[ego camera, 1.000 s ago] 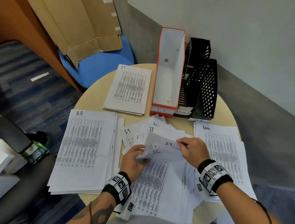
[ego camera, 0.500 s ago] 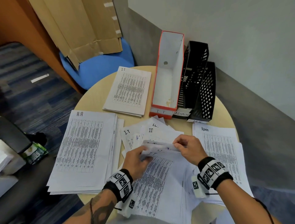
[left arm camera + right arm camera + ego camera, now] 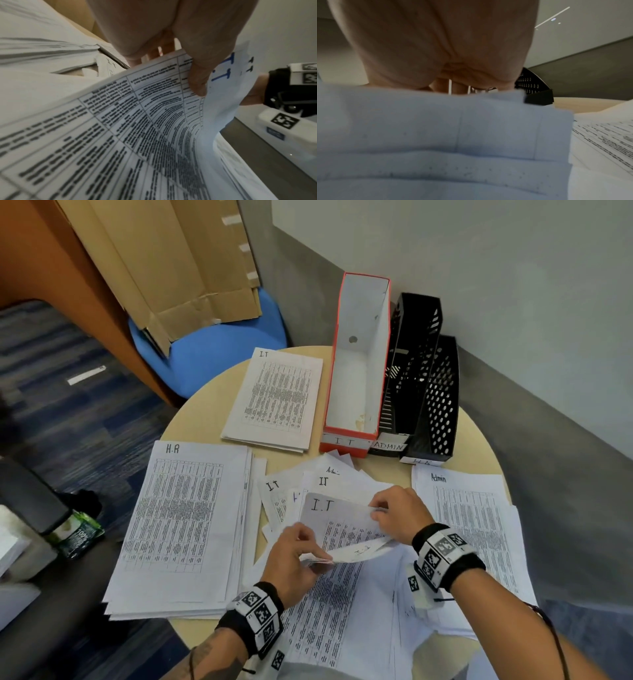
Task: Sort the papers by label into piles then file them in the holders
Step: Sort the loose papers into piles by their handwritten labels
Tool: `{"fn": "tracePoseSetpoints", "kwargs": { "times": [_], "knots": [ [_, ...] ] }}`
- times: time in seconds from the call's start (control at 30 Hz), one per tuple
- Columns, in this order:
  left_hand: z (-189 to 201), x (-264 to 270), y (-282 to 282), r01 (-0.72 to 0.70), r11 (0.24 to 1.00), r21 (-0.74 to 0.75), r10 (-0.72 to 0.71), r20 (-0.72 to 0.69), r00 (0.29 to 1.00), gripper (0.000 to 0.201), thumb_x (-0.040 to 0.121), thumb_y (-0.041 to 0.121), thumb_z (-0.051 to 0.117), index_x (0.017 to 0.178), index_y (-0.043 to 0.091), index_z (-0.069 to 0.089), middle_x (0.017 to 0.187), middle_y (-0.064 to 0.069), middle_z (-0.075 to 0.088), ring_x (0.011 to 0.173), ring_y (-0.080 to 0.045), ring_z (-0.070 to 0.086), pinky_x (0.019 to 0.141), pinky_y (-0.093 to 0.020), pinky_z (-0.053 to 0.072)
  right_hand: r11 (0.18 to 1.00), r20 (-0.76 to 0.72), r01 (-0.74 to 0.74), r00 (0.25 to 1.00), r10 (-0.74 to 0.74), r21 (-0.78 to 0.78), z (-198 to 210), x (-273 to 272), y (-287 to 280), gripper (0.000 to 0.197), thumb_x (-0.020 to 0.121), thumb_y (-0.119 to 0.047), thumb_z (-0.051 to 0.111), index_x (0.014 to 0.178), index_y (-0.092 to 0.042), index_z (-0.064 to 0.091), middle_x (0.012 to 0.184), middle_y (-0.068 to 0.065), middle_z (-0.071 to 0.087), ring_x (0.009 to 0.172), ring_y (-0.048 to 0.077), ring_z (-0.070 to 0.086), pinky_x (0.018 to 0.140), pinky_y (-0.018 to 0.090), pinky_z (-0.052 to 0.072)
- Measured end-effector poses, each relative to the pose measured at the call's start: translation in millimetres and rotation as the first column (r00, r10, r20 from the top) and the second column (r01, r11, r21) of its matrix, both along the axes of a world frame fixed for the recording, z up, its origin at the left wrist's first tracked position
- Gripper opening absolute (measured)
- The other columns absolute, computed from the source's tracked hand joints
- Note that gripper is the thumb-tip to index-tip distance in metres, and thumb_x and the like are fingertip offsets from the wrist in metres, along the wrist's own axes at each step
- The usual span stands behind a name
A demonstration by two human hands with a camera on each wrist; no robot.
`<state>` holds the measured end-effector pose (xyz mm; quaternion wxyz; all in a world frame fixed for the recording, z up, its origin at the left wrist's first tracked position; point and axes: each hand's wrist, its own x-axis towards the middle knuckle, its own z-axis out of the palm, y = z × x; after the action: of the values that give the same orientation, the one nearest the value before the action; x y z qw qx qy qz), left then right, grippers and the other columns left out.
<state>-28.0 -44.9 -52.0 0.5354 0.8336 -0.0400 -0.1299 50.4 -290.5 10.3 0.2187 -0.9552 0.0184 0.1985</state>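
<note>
I have my left hand (image 3: pixel 291 556) pinching the near left edge of a thin bundle of white printed sheets marked "I.T" (image 3: pixel 339 525), thumb on top and fingers curled beneath, as the left wrist view shows. My right hand (image 3: pixel 399 515) curls over the bundle's far right corner, fingers bent on the paper. The bundle is bowed upward, lifted off the loose unsorted heap of white papers (image 3: pixel 342 611) just in front of the red-edged white cardboard holder labelled "I T" (image 3: pixel 356 378).

To do this step well, I judge I should keep both grips light and even so the sheets do not crease, square the edges against each other, and check that every sheet bears the same label before moving it.

The flat white I.T pile (image 3: pixel 277 395) lies just left of the red holder, and that is where these belong. The route there passes over a fan of loose labelled sheets (image 3: pixel 298 484) in front of the holder, so I should lift clear of them rather than drag. The H.R pile (image 3: pixel 185 522) sits well left of the holder and overhangs the round beige table (image 3: pixel 205 419) at its near edge; the Admin pile (image 3: pixel 469 515), in front and right of the holder, overhangs too, so a careless sweep could push sheets off
</note>
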Motion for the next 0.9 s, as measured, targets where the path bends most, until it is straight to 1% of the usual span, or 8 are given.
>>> {"fn": "tracePoseSetpoints", "kwargs": {
  "times": [0.1,0.17,0.2,0.27,0.37,0.5,0.67,0.9],
  "knots": [
    [-8.4,5.8,7.5,-0.117,0.988,0.101,0.104,0.132,0.986,0.022,0.069,0.023,0.095,0.074,0.034,0.077,0.139,0.017,0.043,0.131,0.005,0.037,0.103,-0.007,0.034,0.998,0.087,-0.066,0.994,0.065,0.005,5.4,-6.9,-1.1,0.007,0.085,-0.029,0.076,0.085,-0.024,0.08,0.07,-0.014,0.066,0.075,0.011,0.063,0.071,0.023,0.045],
    [-5.0,11.9,9.7,-0.133,0.99,0.051,0.125,0.131,0.983,0.024,0.07,0.018,0.095,0.077,0.033,0.078,0.147,0.021,0.043,0.139,0.009,0.033,0.11,-0.007,0.032,0.994,0.095,-0.095,0.991,0.09,0.05,10.8,-11.0,-4.0,0.011,0.081,-0.035,0.083,0.079,-0.025,0.08,0.065,-0.016,0.067,0.069,0.004,0.063,0.066,0.019,0.043],
    [-1.1,14.2,9.5,-0.112,0.994,0.017,0.11,0.094,0.99,0.022,0.072,0.018,0.093,0.08,0.032,0.079,0.142,0.025,0.05,0.135,0.011,0.04,0.109,-0.01,0.038,0.992,0.086,-0.105,0.991,0.098,0.076,13.0,-12.3,-6.1,0.013,0.079,-0.038,0.085,0.077,-0.026,0.08,0.064,-0.016,0.068,0.068,0.002,0.063,0.064,0.016,0.042],
    [6.8,16.9,6.5,-0.084,0.995,-0.056,0.084,-0.002,0.997,0.017,0.077,0.02,0.09,0.083,0.031,0.078,0.113,0.021,0.071,0.111,0.006,0.062,0.097,-0.026,0.055,0.987,0.085,-0.122,0.99,0.114,0.106,15.0,-13.9,-10.4,0.015,0.08,-0.039,0.084,0.076,-0.026,0.08,0.066,-0.015,0.07,0.068,0.002,0.063,0.065,0.016,0.045],
    [11.0,17.1,-0.4,-0.099,0.991,-0.095,0.098,-0.01,0.995,0.014,0.079,0.02,0.088,0.078,0.027,0.076,0.086,0.013,0.075,0.087,-0.005,0.069,0.08,-0.032,0.059,0.983,0.214,-0.13,0.972,0.101,0.13,12.0,-16.8,-16.0,0.005,0.089,-0.026,0.077,0.091,-0.024,0.081,0.084,-0.015,0.076,0.077,0.004,0.067,0.077,0.028,0.057],
    [10.4,16.1,-5.3,-0.086,0.992,-0.091,0.086,-0.001,0.996,0.016,0.082,0.022,0.087,0.076,0.029,0.074,0.082,0.014,0.073,0.081,-0.006,0.068,0.072,-0.021,0.055,0.969,0.379,-0.221,0.911,0.164,0.111,6.7,-26.6,-12.3,0.032,0.089,-0.013,0.072,0.114,-0.032,0.076,0.11,-0.016,0.074,0.098,0.009,0.067,0.086,0.039,0.054],
    [13.3,13.5,-4.7,-0.072,0.994,-0.084,0.07,-0.02,0.997,0.02,0.082,0.018,0.087,0.079,0.035,0.076,0.084,0.018,0.073,0.082,-0.003,0.067,0.069,-0.01,0.049,0.941,0.527,-0.338,0.798,0.292,-0.01,1.4,-34.6,-0.3,0.028,0.087,-0.013,0.071,0.109,-0.029,0.078,0.114,-0.008,0.074,0.094,0.019,0.067,0.076,0.038,0.048],
    [11.6,14.3,-0.8,-0.089,0.996,-0.024,0.087,-0.066,0.994,0.024,0.081,0.018,0.087,0.081,0.038,0.074,0.085,0.017,0.074,0.083,0.001,0.066,0.069,-0.016,0.055,0.918,0.63,-0.387,0.692,0.353,-0.088,-3.4,-45.9,7.8,0.028,0.092,-0.022,0.059,0.113,-0.024,0.077,0.116,-0.005,0.074,0.095,0.021,0.064,0.082,0.042,0.05]
  ]
}}
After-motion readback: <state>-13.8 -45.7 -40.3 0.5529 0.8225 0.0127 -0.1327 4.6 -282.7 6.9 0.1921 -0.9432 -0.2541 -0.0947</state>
